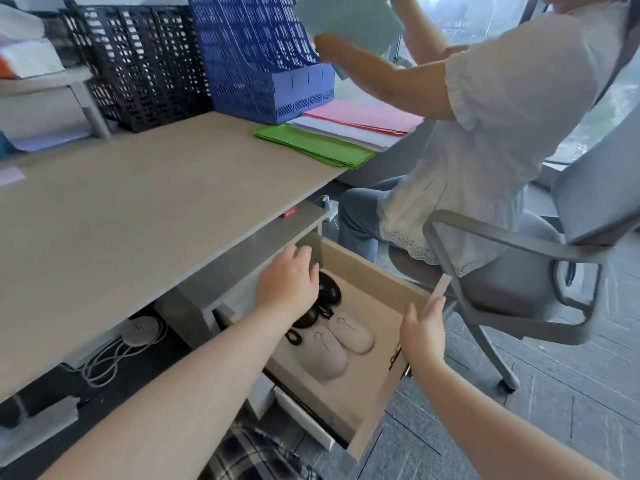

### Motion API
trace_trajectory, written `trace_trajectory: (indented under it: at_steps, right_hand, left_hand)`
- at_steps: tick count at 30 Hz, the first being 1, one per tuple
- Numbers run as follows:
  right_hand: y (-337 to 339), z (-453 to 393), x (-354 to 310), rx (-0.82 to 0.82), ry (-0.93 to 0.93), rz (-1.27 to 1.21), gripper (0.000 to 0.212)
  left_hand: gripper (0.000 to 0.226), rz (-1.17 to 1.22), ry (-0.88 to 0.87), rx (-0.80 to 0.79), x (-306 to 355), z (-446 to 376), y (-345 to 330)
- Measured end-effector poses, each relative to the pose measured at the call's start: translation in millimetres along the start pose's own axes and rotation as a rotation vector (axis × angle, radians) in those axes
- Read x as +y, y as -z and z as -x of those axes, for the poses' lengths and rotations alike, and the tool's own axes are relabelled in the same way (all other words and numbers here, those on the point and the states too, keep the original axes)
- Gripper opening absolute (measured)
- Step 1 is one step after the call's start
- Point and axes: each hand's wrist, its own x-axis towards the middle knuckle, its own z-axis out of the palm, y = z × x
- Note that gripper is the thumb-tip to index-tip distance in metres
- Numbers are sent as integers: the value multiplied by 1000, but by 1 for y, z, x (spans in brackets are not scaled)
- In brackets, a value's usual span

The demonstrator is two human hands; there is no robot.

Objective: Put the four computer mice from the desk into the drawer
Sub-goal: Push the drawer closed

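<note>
Four mice (341, 336) lie in the open drawer (372, 268), 2 black at back, 2 pale in front; none seen on the surface (138, 209), so task looks about done, maybe just closing left. Left hand (289, 284) hovers over the black ones, fingers loosely spread, holding nothing. Right hand (424, 329) open, flat against drawer's front edge.
</note>
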Motion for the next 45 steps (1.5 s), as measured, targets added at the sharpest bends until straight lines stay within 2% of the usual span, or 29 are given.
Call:
trace_trajectory:
  at_steps: [3,7,15,20,25,28,33,37,40,45]
  right_hand:
    - [-2,2,-5,19,-64,-44,59]
    - [-4,-2,-16,48,-117,-111,40]
    - [-39,-7,-36,-16,-86,-133,30]
    - [-67,-3,-47,-53,-43,-81,28]
    - [-104,16,-47,-214,-33,-67,31]
    - [-129,22,-51,-264,-63,-109,41]
    - [-157,20,-70,-273,4,-47,22]
    - [-183,18,-83,-320,48,12,24]
    - [-198,17,-96,-336,79,65,16]
    - [-209,15,-104,-326,107,114,15]
  left_hand:
    - [33,-101,-85,131,-20,-18,30]
    - [41,-177,1,204,-48,-36,56]
    - [47,-144,295,123,-101,-53,70]
    - [55,-77,415,-42,-129,-60,65]
    - [65,-182,359,-162,-144,-72,62]
    - [66,-196,352,-183,-147,-76,62]
    - [66,-197,357,-182,-148,-77,60]
    - [66,-192,357,-178,-147,-76,60]
    - [66,-179,359,-170,-147,-77,60]
    - [66,-179,361,-161,-147,-76,59]
